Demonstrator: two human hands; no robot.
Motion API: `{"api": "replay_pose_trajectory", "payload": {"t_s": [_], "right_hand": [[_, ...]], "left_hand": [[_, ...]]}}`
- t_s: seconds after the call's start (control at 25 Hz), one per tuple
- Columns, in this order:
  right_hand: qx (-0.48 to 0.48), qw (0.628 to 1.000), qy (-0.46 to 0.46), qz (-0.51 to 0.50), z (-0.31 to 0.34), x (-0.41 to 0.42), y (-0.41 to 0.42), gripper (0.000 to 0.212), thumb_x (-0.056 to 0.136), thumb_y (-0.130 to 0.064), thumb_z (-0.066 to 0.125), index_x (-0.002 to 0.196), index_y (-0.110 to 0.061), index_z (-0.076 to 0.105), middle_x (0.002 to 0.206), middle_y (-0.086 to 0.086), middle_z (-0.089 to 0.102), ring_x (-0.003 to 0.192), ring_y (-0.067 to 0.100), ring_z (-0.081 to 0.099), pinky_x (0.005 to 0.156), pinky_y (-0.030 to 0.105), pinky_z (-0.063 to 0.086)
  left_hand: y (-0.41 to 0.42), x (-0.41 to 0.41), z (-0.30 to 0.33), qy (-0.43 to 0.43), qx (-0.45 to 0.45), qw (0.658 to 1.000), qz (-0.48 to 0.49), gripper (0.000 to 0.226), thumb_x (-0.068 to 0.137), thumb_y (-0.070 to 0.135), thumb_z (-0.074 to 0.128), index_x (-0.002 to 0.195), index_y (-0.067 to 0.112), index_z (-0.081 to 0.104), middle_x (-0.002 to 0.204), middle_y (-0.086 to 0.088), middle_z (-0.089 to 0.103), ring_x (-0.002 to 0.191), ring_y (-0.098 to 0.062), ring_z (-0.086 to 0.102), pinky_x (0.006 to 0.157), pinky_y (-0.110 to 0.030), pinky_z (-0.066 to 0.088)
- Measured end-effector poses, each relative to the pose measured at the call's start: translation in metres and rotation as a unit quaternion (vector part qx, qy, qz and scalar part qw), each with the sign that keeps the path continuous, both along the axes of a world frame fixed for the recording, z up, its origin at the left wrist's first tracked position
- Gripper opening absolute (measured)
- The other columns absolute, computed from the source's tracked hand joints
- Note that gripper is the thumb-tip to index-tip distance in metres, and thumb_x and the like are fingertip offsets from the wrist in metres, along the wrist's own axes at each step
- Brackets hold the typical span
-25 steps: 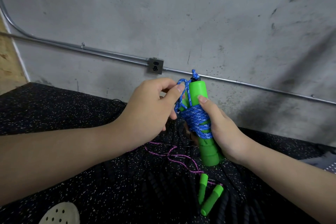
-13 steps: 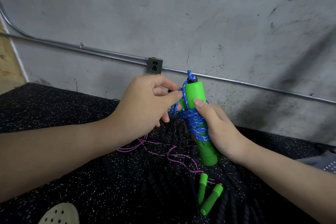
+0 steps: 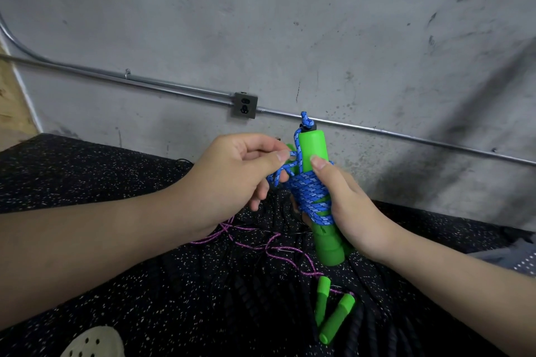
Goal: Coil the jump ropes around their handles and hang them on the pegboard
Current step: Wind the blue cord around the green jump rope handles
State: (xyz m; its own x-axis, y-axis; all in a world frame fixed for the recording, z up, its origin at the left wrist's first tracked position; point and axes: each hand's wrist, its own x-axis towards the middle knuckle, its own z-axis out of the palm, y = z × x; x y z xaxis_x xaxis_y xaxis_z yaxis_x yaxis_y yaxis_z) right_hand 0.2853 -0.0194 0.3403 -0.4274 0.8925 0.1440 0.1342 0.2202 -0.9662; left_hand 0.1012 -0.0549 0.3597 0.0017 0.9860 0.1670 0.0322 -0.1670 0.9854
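Note:
My right hand (image 3: 352, 206) grips a pair of green handles (image 3: 313, 148), held upright, with blue rope (image 3: 311, 194) coiled around their middle. Its thumb presses on the top of the coil. My left hand (image 3: 232, 180) pinches a loose loop of the blue rope just left of the handles, between thumb and forefinger. A knot of blue rope sticks out of the top handle end. On the floor below lies a second jump rope with a thin purple cord (image 3: 272, 249) and two small green handles (image 3: 333, 310). The pegboard is not in view.
Black speckled rubber flooring (image 3: 87, 177) runs up to a grey concrete wall (image 3: 290, 23) with a metal conduit and an outlet box (image 3: 245, 105). Thick black ropes (image 3: 359, 327) lie on the floor. A pale perforated shoe (image 3: 92, 342) shows at the bottom left.
My left hand has pulled the loose blue loop down and to the left of the handle tops. The handles have shifted slightly lower and stayed upright in my right hand.

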Motion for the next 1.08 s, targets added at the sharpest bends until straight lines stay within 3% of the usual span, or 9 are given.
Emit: {"api": "replay_pose_trajectory", "payload": {"t_s": [0.28, 0.44, 0.6, 0.8, 1.0, 1.08], "right_hand": [[0.010, 1.000, -0.014, 0.002, -0.0020, -0.0016, -0.0004, 0.059, 0.081, -0.068, 0.046, 0.085, -0.012, 0.065, 0.071, 0.008, 0.059, 0.062, 0.016, 0.052, 0.058, 0.027, 0.043], [0.011, 0.999, -0.034, -0.002, -0.0050, -0.0031, -0.0018, 0.056, 0.081, -0.070, 0.046, 0.082, -0.017, 0.066, 0.072, 0.006, 0.060, 0.066, 0.018, 0.053, 0.065, 0.033, 0.042], [0.018, 0.999, -0.038, -0.004, -0.0051, -0.0038, -0.0010, 0.062, 0.081, -0.069, 0.045, 0.086, -0.011, 0.066, 0.074, 0.007, 0.059, 0.068, 0.018, 0.052, 0.066, 0.033, 0.041], [0.015, 0.999, -0.038, -0.006, -0.0055, -0.0038, -0.0011, 0.052, 0.082, -0.068, 0.047, 0.082, -0.021, 0.069, 0.074, 0.000, 0.062, 0.070, 0.014, 0.053, 0.068, 0.032, 0.042], [0.032, 0.998, -0.056, -0.003, -0.0033, -0.0032, -0.0040, 0.047, 0.085, -0.065, 0.047, 0.078, -0.023, 0.067, 0.072, -0.002, 0.060, 0.069, 0.012, 0.052, 0.067, 0.031, 0.042], [0.038, 0.998, -0.058, -0.013, -0.0027, -0.0049, -0.0060, 0.040, 0.090, -0.057, 0.049, 0.074, -0.025, 0.064, 0.068, -0.007, 0.056, 0.066, 0.008, 0.049, 0.064, 0.027, 0.041]], "left_hand": [[0.0000, 0.0053, 0.0055, -0.006, -0.022, 0.999, 0.031, 0.010, 0.100, 0.017, 0.064, 0.094, 0.018, 0.072, 0.059, 0.006, 0.063, 0.044, -0.006, 0.038, 0.045, -0.021, 0.033], [0.0014, 0.0058, 0.0072, 0.065, 0.013, 0.996, 0.056, 0.014, 0.101, 0.017, 0.063, 0.089, 0.021, 0.071, 0.062, 0.007, 0.063, 0.040, 0.002, 0.048, 0.044, -0.010, 0.035], [0.0023, 0.0072, 0.0035, 0.164, 0.065, 0.980, 0.088, 0.015, 0.097, 0.020, 0.068, 0.084, 0.026, 0.069, 0.068, 0.006, 0.068, 0.067, -0.014, 0.068, 0.067, -0.027, 0.055], [0.0008, 0.0068, 0.0027, 0.126, 0.047, 0.985, 0.109, 0.009, 0.093, 0.020, 0.074, 0.084, 0.020, 0.071, 0.070, 0.001, 0.073, 0.046, 0.001, 0.056, 0.050, -0.011, 0.042], [-0.0017, 0.0047, 0.0046, 0.159, 0.049, 0.981, 0.103, 0.010, 0.091, 0.021, 0.075, 0.082, 0.025, 0.072, 0.076, 0.004, 0.075, 0.059, -0.007, 0.066, 0.068, -0.028, 0.058], [-0.0025, 0.0044, 0.0055, 0.156, 0.039, 0.981, 0.103, 0.008, 0.085, 0.027, 0.080, 0.082, 0.026, 0.073, 0.075, 0.006, 0.075, 0.064, -0.009, 0.070, 0.066, -0.031, 0.057]]}}
